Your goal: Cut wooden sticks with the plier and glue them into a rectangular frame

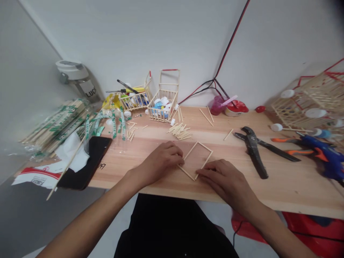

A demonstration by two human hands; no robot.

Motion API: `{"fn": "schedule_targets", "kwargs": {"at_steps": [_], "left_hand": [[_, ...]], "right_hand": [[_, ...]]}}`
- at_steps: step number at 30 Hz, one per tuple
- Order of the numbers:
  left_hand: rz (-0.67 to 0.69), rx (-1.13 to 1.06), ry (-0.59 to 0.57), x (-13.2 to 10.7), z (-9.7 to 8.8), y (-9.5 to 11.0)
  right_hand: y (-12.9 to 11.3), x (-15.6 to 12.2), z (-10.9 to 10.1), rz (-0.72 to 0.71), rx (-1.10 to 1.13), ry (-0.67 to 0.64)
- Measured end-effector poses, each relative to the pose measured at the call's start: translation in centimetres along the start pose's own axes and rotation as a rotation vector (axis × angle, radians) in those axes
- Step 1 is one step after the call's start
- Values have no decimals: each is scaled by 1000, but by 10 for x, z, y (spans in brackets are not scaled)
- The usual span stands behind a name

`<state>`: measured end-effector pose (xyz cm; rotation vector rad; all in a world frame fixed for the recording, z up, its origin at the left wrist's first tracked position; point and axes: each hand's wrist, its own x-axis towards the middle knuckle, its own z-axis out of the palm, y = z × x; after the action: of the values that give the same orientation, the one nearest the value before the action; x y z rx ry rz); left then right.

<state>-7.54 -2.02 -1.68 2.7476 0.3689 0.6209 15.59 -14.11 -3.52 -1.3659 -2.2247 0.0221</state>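
Observation:
A four-sided frame of thin wooden sticks (205,147) lies flat on the table near its front edge. My left hand (165,159) has its curled fingers on the frame's left corner and hides that corner. On the other side, the fingertips of my right hand (225,179) pinch the right-hand stick close to the near corner. Just behind the frame is a pile of short cut sticks (181,132). Farther back stands a small stick-built cart (162,105) filled with white and blue bottle caps.
Black-handled cutters (254,152) and a blue glue gun (326,157) lie to the right. Stick carts (309,96) with cap wheels are stacked at far right. At left are a phone (94,157), bagged sticks (61,123) and a bottle (80,80). A red bowl (236,108) sits by the wall.

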Motion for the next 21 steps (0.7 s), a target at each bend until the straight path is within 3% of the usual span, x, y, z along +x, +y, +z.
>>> {"fn": "schedule_targets", "kwargs": {"at_steps": [10,21], "left_hand": [[-34,-46,-43,1,-7,7],[-31,-41,-22,-1,-3,3]], "right_hand": [[-3,4,-2,0,-28,-16],[-8,6,-1,12,-25,-12]]}}
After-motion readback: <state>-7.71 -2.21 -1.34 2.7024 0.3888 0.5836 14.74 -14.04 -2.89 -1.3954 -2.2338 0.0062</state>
